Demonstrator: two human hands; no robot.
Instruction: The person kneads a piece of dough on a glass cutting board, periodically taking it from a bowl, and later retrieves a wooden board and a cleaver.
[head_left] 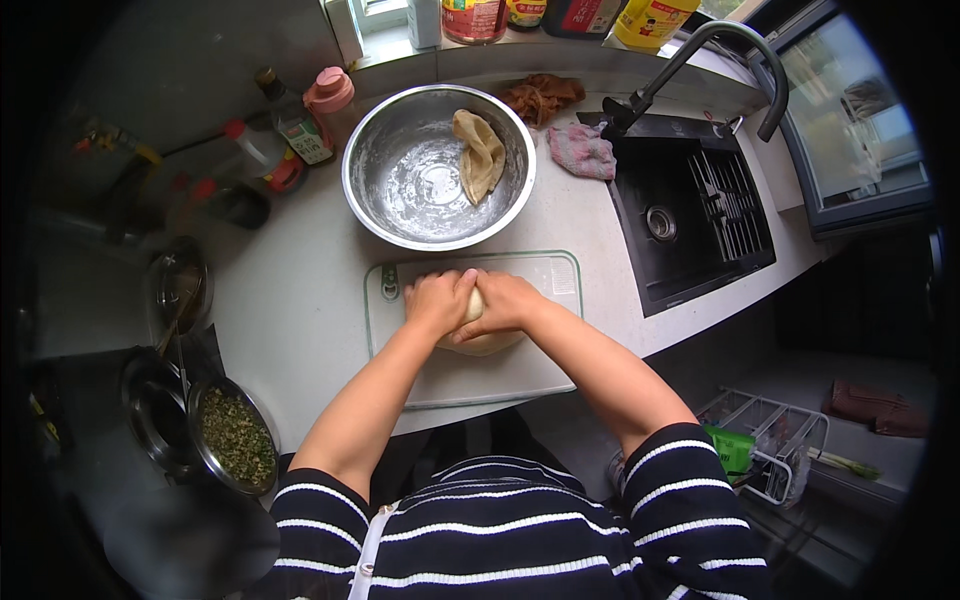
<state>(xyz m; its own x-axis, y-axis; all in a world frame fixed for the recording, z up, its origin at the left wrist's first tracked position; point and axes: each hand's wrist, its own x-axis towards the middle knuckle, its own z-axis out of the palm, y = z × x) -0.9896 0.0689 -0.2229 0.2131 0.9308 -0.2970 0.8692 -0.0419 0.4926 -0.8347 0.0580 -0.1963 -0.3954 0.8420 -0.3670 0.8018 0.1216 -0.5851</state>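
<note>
Head view: looking down on left hand (437, 300) and right hand (505, 300), together, clamped on pale dough (484, 346) atop green-rimmed board (480, 387). Mostly hidden beneath; showing only between them and as near-side strip running left-right. Cannot tell full long axis or direction.

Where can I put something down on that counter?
White counter is bare left of the green-edged rectangular board, and in a narrower strip between board and black rectangular sink. Crowded: left of the round steel bowl, with capped bottles, and on the board, where both hands hold pale dough.
</note>
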